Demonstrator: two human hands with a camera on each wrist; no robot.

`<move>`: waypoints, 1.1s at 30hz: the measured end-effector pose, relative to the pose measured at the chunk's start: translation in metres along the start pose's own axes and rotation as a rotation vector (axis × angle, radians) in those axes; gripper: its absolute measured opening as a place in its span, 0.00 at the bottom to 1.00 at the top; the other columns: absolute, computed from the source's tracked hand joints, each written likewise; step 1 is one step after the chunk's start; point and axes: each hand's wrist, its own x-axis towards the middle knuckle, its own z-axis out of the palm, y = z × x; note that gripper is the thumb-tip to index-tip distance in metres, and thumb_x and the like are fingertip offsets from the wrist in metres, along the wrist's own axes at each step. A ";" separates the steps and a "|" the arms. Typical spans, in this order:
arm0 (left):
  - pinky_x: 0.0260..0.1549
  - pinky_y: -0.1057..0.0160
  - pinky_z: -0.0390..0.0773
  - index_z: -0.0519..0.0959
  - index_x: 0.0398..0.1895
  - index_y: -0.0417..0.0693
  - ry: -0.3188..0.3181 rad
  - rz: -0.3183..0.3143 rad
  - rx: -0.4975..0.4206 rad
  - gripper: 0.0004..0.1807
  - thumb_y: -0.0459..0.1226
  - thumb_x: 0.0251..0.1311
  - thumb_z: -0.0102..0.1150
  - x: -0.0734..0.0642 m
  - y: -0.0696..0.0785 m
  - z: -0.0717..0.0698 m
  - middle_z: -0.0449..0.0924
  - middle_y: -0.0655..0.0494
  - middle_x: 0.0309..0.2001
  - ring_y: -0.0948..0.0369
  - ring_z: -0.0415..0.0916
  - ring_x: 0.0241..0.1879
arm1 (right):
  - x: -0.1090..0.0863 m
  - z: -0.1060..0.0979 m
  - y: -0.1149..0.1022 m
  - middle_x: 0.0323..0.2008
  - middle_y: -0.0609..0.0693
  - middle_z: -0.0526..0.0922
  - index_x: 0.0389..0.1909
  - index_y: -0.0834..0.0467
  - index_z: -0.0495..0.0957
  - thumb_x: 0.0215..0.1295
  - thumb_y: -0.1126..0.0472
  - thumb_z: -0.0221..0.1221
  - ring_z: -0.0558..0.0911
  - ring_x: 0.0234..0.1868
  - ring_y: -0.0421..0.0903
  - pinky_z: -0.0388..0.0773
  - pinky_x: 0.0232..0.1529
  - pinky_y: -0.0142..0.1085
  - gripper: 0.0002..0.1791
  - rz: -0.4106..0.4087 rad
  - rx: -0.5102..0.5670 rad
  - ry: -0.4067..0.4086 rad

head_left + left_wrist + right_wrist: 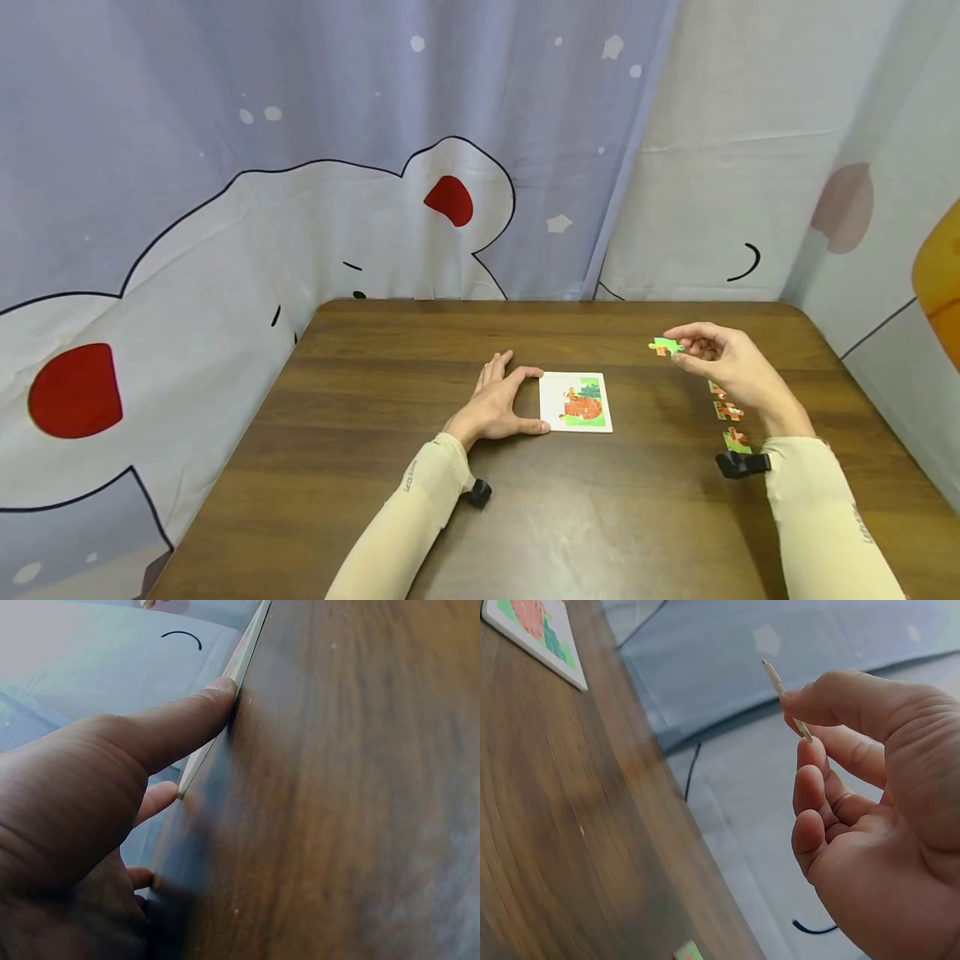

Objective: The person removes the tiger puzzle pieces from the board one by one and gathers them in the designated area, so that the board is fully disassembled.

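Observation:
A square white puzzle board (552, 404) lies flat on the table, with a partly assembled orange animal picture on it. My left hand (491, 408) holds its left side between thumb and index finger, at the near and far corners; the other fingers rest on the table. In the left wrist view the thumb presses on the board's edge (199, 763). To the right, my right hand (731, 367) pinches a green and orange jigsaw piece (667, 345) between thumb and index finger, raised above the table. The right wrist view shows this piece (772, 677) edge-on.
Several loose jigsaw pieces (728, 411) lie in a column on the table's right side, partly hidden by my right hand and wrist. The brown wooden table (360, 400) ends at a patterned curtain (337, 225) behind and at the sides.

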 end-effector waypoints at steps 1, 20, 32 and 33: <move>0.87 0.34 0.35 0.73 0.79 0.65 -0.003 0.002 -0.001 0.49 0.57 0.55 0.86 0.000 0.001 0.000 0.41 0.37 0.91 0.38 0.32 0.90 | -0.002 -0.003 0.001 0.38 0.50 0.82 0.63 0.63 0.85 0.74 0.68 0.72 0.79 0.37 0.41 0.77 0.33 0.29 0.19 -0.005 -0.007 0.001; 0.87 0.34 0.36 0.73 0.80 0.62 -0.027 -0.013 0.009 0.48 0.56 0.56 0.86 -0.005 0.012 -0.008 0.42 0.36 0.90 0.37 0.33 0.90 | -0.026 -0.011 0.041 0.49 0.53 0.85 0.66 0.55 0.85 0.76 0.58 0.72 0.83 0.39 0.46 0.81 0.31 0.38 0.21 0.128 -0.071 -0.042; 0.86 0.32 0.39 0.73 0.78 0.66 -0.001 0.006 0.016 0.48 0.58 0.54 0.87 -0.001 0.003 -0.002 0.43 0.37 0.90 0.37 0.35 0.90 | -0.028 -0.006 0.064 0.58 0.54 0.85 0.64 0.54 0.88 0.75 0.57 0.74 0.77 0.50 0.43 0.75 0.44 0.28 0.20 0.076 -0.153 -0.043; 0.86 0.32 0.39 0.73 0.78 0.65 -0.003 0.005 0.014 0.48 0.57 0.54 0.87 -0.001 0.003 -0.003 0.43 0.37 0.90 0.37 0.35 0.90 | -0.028 -0.005 0.066 0.58 0.54 0.85 0.64 0.54 0.88 0.75 0.57 0.74 0.78 0.50 0.43 0.75 0.44 0.28 0.20 0.079 -0.154 -0.040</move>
